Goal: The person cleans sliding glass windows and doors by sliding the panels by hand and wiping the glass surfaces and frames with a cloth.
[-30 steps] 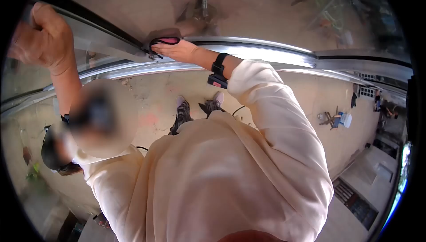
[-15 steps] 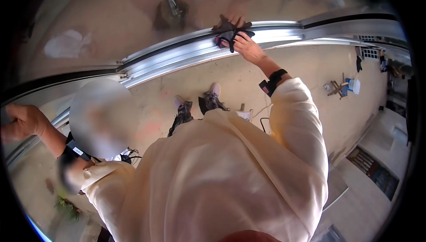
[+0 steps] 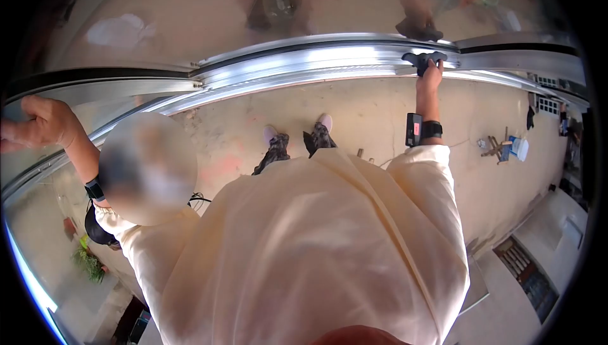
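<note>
My right hand [image 3: 432, 74] presses a dark cloth [image 3: 423, 61] onto the silver metal rail [image 3: 304, 60], close to the rail's right part. The glass [image 3: 354, 3] beyond the rail shows a reflection of that arm and cloth. At the far left my left hand [image 3: 47, 123] is raised by the metal frame and glass, its fingers partly spread and cut by the dark image edge. Nothing shows in it. Each wrist wears a black band; the right one carries a small black box [image 3: 413, 130].
A blurred round patch covers the area beside my left forearm. Behind it is part of a person in a dark cap [image 3: 98, 228]. A blue and white bucket [image 3: 519, 149] and a small wooden stool [image 3: 500, 149] stand on the floor at right. A green plant [image 3: 88, 263] is at lower left.
My right hand has slid with the cloth from the rail's left end, past its middle, to its right part. My left hand went lower at the left edge, then slightly up again.
</note>
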`<state>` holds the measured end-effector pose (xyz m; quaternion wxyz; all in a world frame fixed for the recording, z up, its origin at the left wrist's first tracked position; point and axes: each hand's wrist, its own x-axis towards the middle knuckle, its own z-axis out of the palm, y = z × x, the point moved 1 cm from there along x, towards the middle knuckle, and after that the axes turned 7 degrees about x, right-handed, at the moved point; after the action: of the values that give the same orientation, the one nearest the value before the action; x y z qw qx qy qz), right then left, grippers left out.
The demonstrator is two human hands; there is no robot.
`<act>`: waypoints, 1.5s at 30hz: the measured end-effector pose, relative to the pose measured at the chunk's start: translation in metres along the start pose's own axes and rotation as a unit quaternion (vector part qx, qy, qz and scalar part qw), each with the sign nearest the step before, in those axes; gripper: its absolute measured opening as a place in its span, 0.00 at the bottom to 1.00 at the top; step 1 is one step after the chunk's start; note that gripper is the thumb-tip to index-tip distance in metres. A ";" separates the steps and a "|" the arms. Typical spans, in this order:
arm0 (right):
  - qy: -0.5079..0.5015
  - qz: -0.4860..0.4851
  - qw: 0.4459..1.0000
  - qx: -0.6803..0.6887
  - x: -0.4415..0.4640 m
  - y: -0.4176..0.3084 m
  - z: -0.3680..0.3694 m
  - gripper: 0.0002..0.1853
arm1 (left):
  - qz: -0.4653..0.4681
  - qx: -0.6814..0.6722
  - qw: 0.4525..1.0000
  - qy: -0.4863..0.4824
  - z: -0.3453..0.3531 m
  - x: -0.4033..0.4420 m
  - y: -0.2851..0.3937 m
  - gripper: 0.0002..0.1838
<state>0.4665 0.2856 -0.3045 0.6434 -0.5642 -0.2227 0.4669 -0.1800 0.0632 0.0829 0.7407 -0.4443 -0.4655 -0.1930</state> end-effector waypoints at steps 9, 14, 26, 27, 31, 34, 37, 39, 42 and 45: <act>-0.077 0.276 0.953 0.103 -0.264 0.062 0.224 0.30 | -0.017 0.004 1.000 -0.005 0.007 -0.012 -0.006 0.18; -0.214 0.465 0.831 0.218 -0.284 0.054 0.220 0.10 | -0.019 -0.068 0.997 -0.015 0.001 -0.008 0.004 0.21; 0.036 0.020 0.993 -0.112 0.092 -0.031 -0.083 0.37 | 0.008 -0.080 0.996 -0.030 0.007 -0.020 -0.020 0.15; 0.017 0.044 0.995 -0.093 0.112 -0.022 -0.085 0.37 | 0.010 -0.047 0.999 -0.016 0.015 -0.034 -0.038 0.11; 0.067 0.017 0.906 -0.417 0.075 0.031 -0.017 0.40 | 0.021 -0.004 1.000 0.007 0.030 -0.057 -0.075 0.12; 0.111 -0.087 0.841 -0.522 -0.020 0.048 0.046 0.36 | 0.016 -0.032 0.998 0.054 0.032 -0.044 -0.063 0.12; 0.010 -0.117 0.852 -0.510 -0.095 0.075 0.081 0.36 | 0.003 -0.043 0.999 0.015 0.021 -0.036 -0.044 0.11; -0.056 -0.154 0.850 -0.500 -0.151 0.097 0.110 0.36 | -0.017 -0.035 0.999 -0.022 0.010 -0.029 -0.024 0.08; -0.125 -0.145 0.877 -0.442 -0.240 0.123 0.161 0.34 | -0.013 -0.042 0.999 -0.013 0.008 -0.022 -0.017 0.07; -0.243 -0.100 0.875 -0.407 -0.315 0.155 0.200 0.33 | 0.000 -0.097 0.993 0.067 0.021 -0.015 -0.017 0.12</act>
<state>0.1034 0.1095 -0.3211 0.3258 -0.6199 -0.5978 0.3902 -0.2096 0.0699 0.0818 0.7237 -0.5003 -0.3936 -0.2666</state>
